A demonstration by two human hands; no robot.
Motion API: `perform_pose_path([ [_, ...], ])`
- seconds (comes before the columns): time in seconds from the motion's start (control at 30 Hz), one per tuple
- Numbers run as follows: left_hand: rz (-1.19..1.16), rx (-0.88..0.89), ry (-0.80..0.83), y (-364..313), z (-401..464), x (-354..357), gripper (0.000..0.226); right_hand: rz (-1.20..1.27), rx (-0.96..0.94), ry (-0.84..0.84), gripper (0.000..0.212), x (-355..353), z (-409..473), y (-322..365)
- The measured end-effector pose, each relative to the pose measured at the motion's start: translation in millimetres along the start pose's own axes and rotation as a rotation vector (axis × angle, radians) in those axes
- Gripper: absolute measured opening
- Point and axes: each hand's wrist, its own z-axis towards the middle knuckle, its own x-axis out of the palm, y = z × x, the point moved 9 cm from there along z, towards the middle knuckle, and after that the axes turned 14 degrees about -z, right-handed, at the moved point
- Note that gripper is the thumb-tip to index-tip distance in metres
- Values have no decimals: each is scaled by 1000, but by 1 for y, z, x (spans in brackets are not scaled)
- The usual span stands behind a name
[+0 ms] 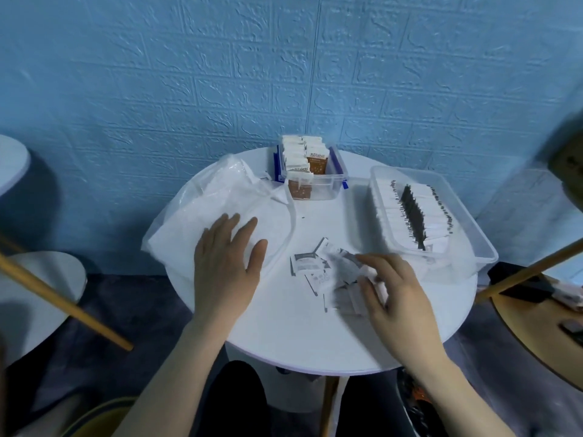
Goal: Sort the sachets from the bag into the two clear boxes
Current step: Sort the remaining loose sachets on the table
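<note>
My left hand (225, 263), fingers spread flat, pins the bag (220, 203) steady. My right hand (391, 294) curls round loose sachets (318, 272) (blurred), gathering them for the boxes.

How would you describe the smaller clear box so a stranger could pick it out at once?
Start at the round white table and look to its far edge by the blue wall. The smaller clear box stands there, right of the plastic bag. Unlike the long box of black-edged sachets, it holds upright brown-and-white sachets.

Loose white-grey sachets (328, 272) lie scattered between the flattened bag (227, 197) and two part-filled clear boxes (334, 184).
</note>
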Motion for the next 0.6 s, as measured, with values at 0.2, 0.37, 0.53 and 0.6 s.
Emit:
perform_pose_path([
  [0.2, -111, 236, -37, -47, -27, 19, 21, -196, 262, 242, 65, 19, -26, -34],
  [0.37, -200, 349, 50, -69, -42, 45, 17, -166, 359, 328, 72, 30, -17, -47],
  [0.53, -314, 315, 40, -59, -39, 44, 20, 82, 461, 281, 52, 27, -21, -59],
  [0.6, -386, 265, 58, -53, -37, 46, 20, 244, 464, 238, 39, 24, -23, -59],
])
